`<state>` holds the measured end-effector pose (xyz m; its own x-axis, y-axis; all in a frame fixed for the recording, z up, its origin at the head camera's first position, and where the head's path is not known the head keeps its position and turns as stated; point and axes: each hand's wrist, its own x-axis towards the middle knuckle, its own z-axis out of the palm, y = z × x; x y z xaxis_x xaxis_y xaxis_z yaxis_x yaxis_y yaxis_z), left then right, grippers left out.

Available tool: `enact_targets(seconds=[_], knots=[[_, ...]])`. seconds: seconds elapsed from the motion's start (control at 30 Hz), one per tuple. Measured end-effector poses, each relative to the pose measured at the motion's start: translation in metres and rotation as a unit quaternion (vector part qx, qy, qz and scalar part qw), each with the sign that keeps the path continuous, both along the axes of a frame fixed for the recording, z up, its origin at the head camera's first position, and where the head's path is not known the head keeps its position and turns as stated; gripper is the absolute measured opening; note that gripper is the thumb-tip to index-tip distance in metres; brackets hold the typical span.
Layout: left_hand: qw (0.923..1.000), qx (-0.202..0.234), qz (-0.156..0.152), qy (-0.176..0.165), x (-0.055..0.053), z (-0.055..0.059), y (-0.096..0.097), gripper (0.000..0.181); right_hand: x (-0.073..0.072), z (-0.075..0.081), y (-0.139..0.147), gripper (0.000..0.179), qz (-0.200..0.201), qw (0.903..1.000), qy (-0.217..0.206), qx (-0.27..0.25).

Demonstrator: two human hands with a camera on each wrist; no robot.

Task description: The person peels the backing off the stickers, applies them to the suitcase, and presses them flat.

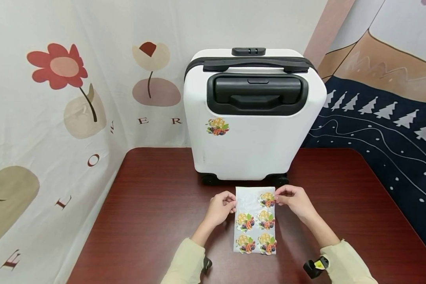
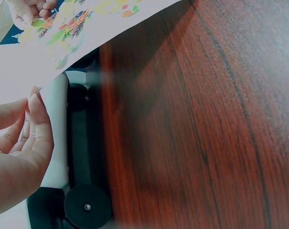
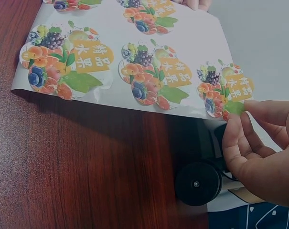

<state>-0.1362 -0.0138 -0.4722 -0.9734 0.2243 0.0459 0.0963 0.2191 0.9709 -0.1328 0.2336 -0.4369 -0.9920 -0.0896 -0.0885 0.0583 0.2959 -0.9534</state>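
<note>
A white sticker sheet (image 1: 246,201) with several fruit stickers is held up between both hands, its upper left part bare of stickers. My left hand (image 1: 221,207) pinches the sheet's left edge near the top with thumb and forefinger. At the upper right, my right hand (image 1: 296,202) pinches the edge at the top fruit sticker (image 3: 224,90), which shows grapes, oranges and yellow lettering. Behind the sheet stands a white suitcase (image 1: 248,148) with a black handle. One matching fruit sticker (image 1: 217,127) is on the suitcase's front, at the upper left.
The suitcase rests upright on a dark red wooden table (image 1: 149,213), its black wheel (image 3: 198,183) near the far edge. Printed cloth (image 1: 156,23) with flowers and letters hangs behind and to the left. Dark blue cloth (image 1: 376,146) with trees hangs at the right.
</note>
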Motion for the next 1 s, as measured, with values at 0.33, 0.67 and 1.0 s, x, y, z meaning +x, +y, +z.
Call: enact_targets(seconds=[0.33, 0.67, 1.0], knots=[[0.9999, 0.006, 0.003, -0.008, -0.001, -0.003, 0.000, 0.003, 0.000, -0.003, 0.002, 0.014, 0.002, 1.0000, -0.003, 0.002], [1.0000, 0.002, 0.006, -0.008, -0.002, -0.004, -0.001, 0.003, 0.002, -0.003, 0.005, 0.015, 0.007, 1.0000, -0.005, -0.003], [0.9997, -0.015, 0.013, -0.016, -0.007, -0.012, -0.001, 0.002, 0.001, -0.005, 0.007, 0.015, 0.015, 0.9997, -0.005, -0.020]])
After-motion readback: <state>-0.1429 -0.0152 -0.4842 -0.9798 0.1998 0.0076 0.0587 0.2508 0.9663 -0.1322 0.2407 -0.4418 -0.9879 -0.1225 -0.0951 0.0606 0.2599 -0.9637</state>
